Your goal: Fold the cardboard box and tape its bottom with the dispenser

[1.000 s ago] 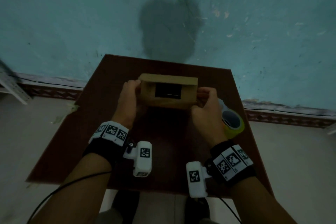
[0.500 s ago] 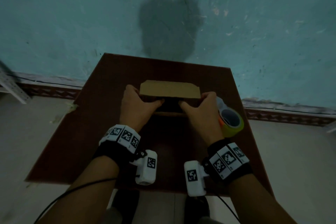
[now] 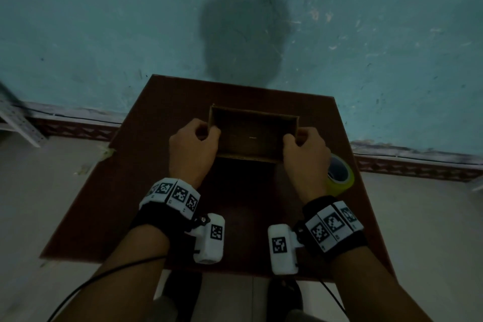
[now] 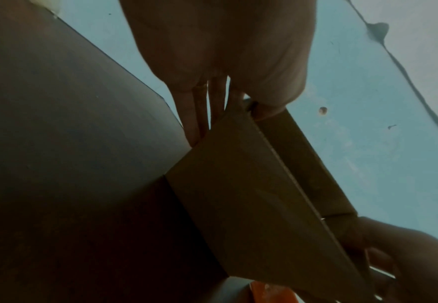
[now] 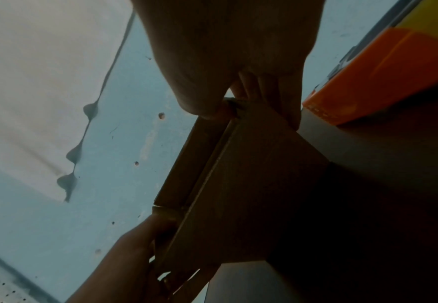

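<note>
Head view: two hands, left hand (image 3: 193, 146) and right hand (image 3: 307, 154), hold one cardboard box (image 3: 252, 136).

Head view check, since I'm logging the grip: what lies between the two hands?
Only the cardboard box, opening upward, on the table; the left hand and right hand pinch its end walls. The head view shows it.

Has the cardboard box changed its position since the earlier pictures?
Yes. The cardboard box has turned: its opening now faces up toward the head camera, while the tape dispenser beside it stays put on the table.
</note>
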